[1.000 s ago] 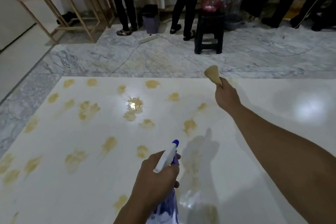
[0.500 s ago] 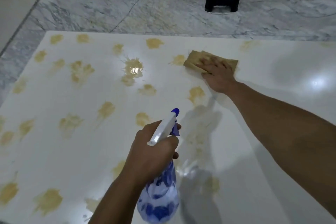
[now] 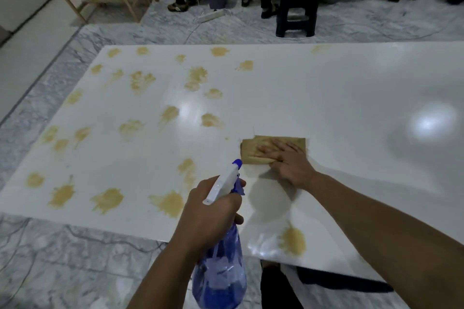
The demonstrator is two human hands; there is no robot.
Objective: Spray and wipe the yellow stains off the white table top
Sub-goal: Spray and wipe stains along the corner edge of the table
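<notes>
Yellow stains (image 3: 168, 203) lie to the left of my cloth (image 3: 253, 152), long side across the bench (image 3: 351, 98). My right hand (image 3: 291, 160) presses it flat, fingers spread; my left hand (image 3: 211, 211), nearer them, grips the sprayer (image 3: 221, 281).

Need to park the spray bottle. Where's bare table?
Free: the right half of the table top, right of the cloth under the right hand. Crowded: yellow stains cover the left half, left of the spray bottle in the left hand.

Right hand (image 3: 288, 163) pressing cloth (image 3: 258, 149) on stained table top (image 3: 351, 98), left hand (image 3: 213, 211) gripping spray bottle (image 3: 221, 276)
</notes>
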